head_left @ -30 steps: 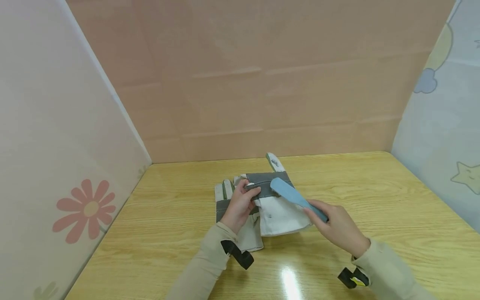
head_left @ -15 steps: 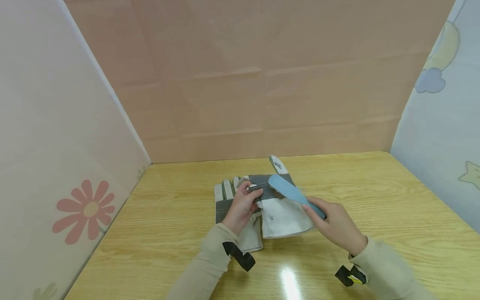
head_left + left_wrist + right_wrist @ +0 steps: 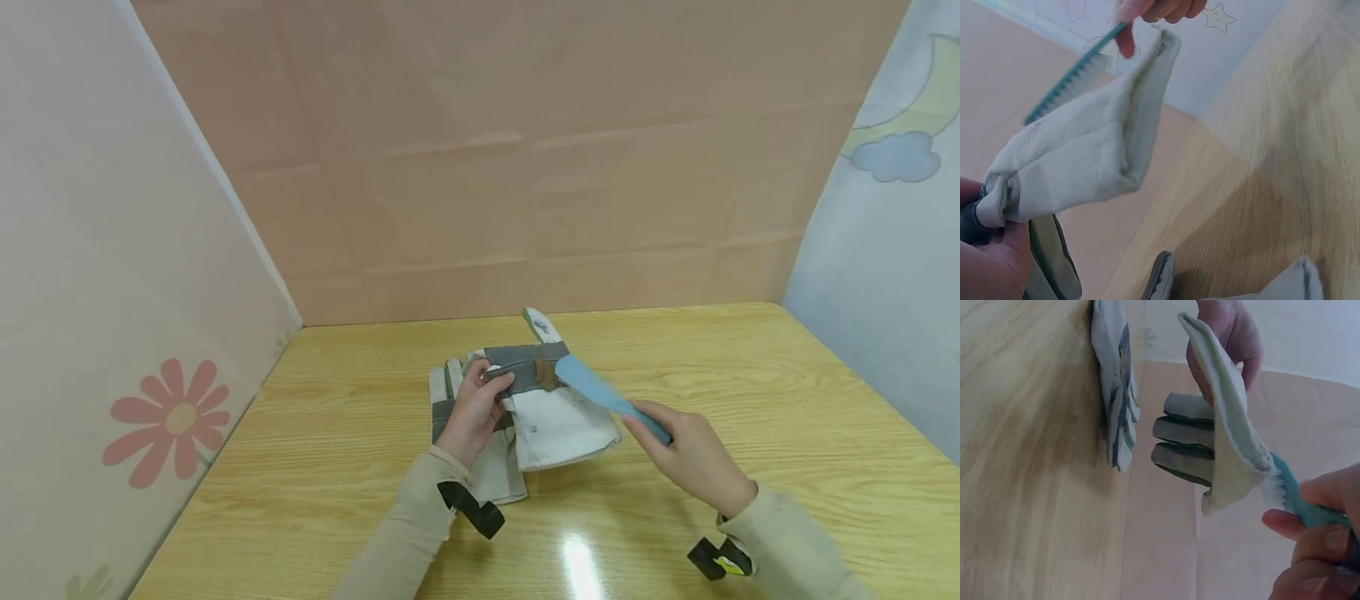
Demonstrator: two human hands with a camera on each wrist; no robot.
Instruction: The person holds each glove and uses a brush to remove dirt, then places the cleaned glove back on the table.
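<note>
A white and grey work glove is held up off the table by my left hand, which pinches its grey band between thumb and fingers. On that band shows a brown patch. My right hand grips the handle of a blue brush, its head over the right end of the band. Pale bristles point toward the glove in the right wrist view; whether they touch it I cannot tell. Beneath lies a second, similar glove, flat on the table and partly covered by the left hand and the raised glove.
The wood-grain table runs back to a plain pinkish-brown panel. A wall with a red flower stands on the left, and a pale blue wall with a cloud on the right.
The brush and right hand have shifted right along the glove, after a small move left. The brown patch, earlier covered by the brush, now shows. The raised glove has moved slightly left.
</note>
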